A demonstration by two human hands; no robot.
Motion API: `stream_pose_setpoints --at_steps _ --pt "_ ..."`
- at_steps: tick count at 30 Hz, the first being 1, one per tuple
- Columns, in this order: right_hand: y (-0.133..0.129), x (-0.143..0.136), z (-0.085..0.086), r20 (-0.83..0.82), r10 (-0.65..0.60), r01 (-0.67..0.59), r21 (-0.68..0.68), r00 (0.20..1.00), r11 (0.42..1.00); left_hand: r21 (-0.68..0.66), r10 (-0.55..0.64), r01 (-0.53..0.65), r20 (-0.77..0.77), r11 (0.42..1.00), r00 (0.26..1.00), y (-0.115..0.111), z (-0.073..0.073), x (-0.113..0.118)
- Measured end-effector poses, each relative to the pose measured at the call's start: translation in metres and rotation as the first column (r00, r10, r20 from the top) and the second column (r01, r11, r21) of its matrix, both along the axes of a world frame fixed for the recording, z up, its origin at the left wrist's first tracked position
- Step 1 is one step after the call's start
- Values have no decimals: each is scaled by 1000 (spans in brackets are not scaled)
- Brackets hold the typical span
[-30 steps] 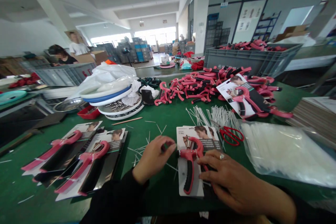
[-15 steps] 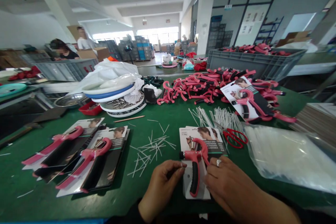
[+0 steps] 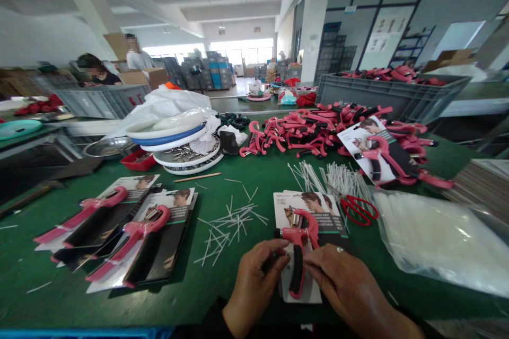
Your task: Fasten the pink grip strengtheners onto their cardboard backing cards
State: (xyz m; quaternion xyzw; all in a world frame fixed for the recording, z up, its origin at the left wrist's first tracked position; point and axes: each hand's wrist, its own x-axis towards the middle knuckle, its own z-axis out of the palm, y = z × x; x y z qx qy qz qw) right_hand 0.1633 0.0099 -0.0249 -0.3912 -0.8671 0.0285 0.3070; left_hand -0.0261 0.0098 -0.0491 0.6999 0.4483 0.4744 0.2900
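Observation:
In front of me a pink hand gripper (image 3: 296, 270) with a black foam handle and a metal spring lies on a printed backing card (image 3: 284, 204), with another card under it. My left hand (image 3: 260, 280) is beside the black handle, thumb and forefinger pinched; the cable tie seen at these fingertips a moment ago is mostly hidden. My right hand (image 3: 350, 280) is at the pink handle's right side, fingers closed and covering part of it; what they pinch is hidden. Two carded hand grippers (image 3: 145, 238) lie to the left, with white ties around their pink handles.
Loose white cable ties (image 3: 230, 222) lie mid-table, with a bundle of ties (image 3: 345, 183) behind the cards. Red-handled scissors (image 3: 358, 211) and a plastic bag (image 3: 433, 243) are at right. A heap of pink hand grippers (image 3: 294, 132) and a grey crate (image 3: 382, 92) stand behind.
My left hand has moved right and up to the black handle. My right hand has slid lower along the pink handle, fingertips closer to the left hand.

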Motion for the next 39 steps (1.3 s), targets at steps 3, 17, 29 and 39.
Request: stream_pose_setpoints --at_steps 3,17,29,39 --pt "-3 0 -10 -88 -97 100 33 991 994 172 0 16 -91 985 996 -1 -2 3" --pt "-7 -12 -2 -50 -186 183 -65 981 981 280 47 19 -230 960 972 -1 -3 -2" --pt "-11 28 15 113 -149 161 -106 982 981 239 20 35 -221 970 975 1 -7 -4" --pt "-12 22 11 61 -125 136 -208 990 969 278 -9 70 -215 958 977 -2 -4 -6"
